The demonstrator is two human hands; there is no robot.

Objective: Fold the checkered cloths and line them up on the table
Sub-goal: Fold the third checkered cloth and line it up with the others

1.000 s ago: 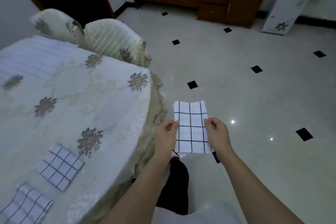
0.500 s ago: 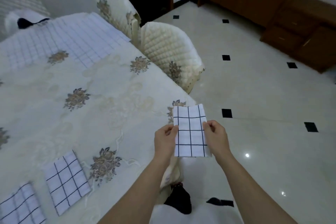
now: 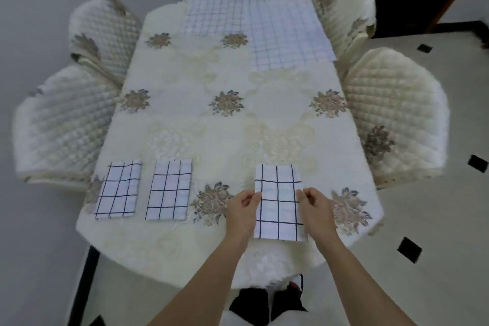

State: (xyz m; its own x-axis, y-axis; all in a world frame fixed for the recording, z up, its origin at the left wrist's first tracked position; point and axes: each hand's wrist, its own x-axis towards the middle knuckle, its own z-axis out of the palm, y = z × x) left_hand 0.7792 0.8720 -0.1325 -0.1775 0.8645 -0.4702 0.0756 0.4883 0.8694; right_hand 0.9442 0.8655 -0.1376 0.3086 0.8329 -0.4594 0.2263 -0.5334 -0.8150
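near-left of surface [image 3: 238,127]: first folded cloth [image 3: 117,190] lying flat | just beside it: second folded cloth [image 3: 169,189], flat, narrow gap between | left hand [image 3: 242,209]: grip pinches left edge of third folded cloth [image 3: 277,204] | that cloth over the surface's near-right part | right hand [image 3: 316,209]: grip pinches its right edge

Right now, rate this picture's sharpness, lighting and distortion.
Head view: wide-angle bend bows the table and chairs outward; light is soft, without hard shadows; the held cloth, left hand and right hand read sharp; the far gridded cloths look hazy.
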